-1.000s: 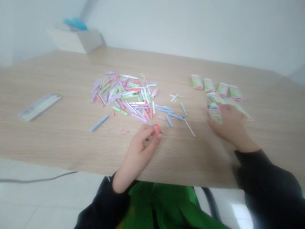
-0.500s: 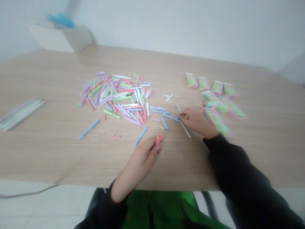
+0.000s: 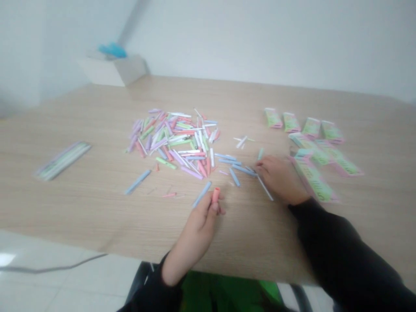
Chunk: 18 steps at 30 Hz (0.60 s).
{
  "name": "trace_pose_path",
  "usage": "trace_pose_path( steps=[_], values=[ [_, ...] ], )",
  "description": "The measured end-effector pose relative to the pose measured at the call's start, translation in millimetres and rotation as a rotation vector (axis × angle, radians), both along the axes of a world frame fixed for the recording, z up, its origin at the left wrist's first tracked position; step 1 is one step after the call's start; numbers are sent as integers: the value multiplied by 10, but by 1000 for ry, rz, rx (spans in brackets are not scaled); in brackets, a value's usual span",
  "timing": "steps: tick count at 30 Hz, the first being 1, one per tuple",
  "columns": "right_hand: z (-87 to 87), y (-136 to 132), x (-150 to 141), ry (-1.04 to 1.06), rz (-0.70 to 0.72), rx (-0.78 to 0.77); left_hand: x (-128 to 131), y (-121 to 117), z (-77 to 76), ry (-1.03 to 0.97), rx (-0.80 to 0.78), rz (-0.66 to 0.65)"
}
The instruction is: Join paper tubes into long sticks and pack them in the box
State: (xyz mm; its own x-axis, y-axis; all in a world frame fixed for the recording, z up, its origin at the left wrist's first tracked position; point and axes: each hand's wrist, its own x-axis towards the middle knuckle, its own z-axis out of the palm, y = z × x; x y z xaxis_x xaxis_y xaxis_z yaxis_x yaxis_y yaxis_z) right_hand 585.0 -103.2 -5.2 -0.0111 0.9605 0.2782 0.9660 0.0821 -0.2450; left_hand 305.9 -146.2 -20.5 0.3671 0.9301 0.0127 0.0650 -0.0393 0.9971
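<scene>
My left hand (image 3: 198, 223) is closed around a short coral-pink tube (image 3: 216, 196), its open end pointing up, just above the table's front part. Right beside those fingers lies a light-blue tube (image 3: 202, 194). My right hand (image 3: 279, 178) reaches down to the table with its fingertips pinched together. Around them lie several blue tubes (image 3: 243, 169), a thin white rod (image 3: 264, 187) and a small mint-green piece (image 3: 260, 153). Blur and the fingers themselves hide what the right fingertips grip.
A large heap of pastel tubes and thin white rods (image 3: 175, 141) spreads across the mid-table. Several green-and-pink packets (image 3: 313, 177) lie at the right. A flat bundle (image 3: 65, 160) rests at the left, and a white box (image 3: 113, 71) with something blue stands at the back.
The camera view has swung, so the whole table appears further right and lower. Against the table, my left hand has moved slightly left with the pink tube. My right hand stays by the white rod.
</scene>
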Motion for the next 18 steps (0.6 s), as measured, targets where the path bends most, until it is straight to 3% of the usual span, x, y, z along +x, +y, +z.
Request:
trace_pose_path(
  steps=[3, 6, 11, 15, 18],
  values=[
    [130, -130, -213, 221, -29, 93, -7, 5, 19, -194, -96, 65],
    [244, -288, -586, 737, 71, 87, -12, 21, 44, -373, -192, 38],
    [309, -403, -1086, 1204, 306, -156, 9, 42, 84, -515, -220, 56],
    [213, -367, -1241, 1539, 361, -329, 22, 64, 97, -590, -223, 64],
    [132, -358, -1325, 1651, 374, -414, -5, 81, 85, -601, -286, 37]
  ],
)
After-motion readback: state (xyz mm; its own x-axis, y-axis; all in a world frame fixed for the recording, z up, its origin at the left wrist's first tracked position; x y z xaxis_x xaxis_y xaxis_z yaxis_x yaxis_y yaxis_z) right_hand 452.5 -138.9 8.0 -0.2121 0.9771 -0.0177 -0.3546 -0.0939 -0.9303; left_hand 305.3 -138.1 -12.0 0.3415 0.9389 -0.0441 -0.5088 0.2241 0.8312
